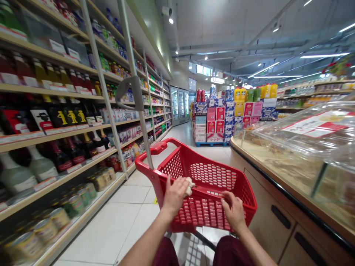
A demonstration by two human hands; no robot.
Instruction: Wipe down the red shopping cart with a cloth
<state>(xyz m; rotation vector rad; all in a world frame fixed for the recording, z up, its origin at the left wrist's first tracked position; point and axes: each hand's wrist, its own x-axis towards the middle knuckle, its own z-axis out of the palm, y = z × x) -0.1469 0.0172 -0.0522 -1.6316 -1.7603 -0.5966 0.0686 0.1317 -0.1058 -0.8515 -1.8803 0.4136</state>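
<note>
Head view: our red cart (200,218), lower centre
Left hand (174,194): clamped on white wad (189,186)
Right hand (233,209): at near rim (210,194); can't tell grip

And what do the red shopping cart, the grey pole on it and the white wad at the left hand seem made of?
Shopping cart: probably molded plastic, glossy red, judging by smooth highlights and perforated walls. Grey pole: seemingly metal, satin finish, from its soft sheen. White wad at the left hand: crumpled and matte, so likely cloth, though paper is possible.
</note>
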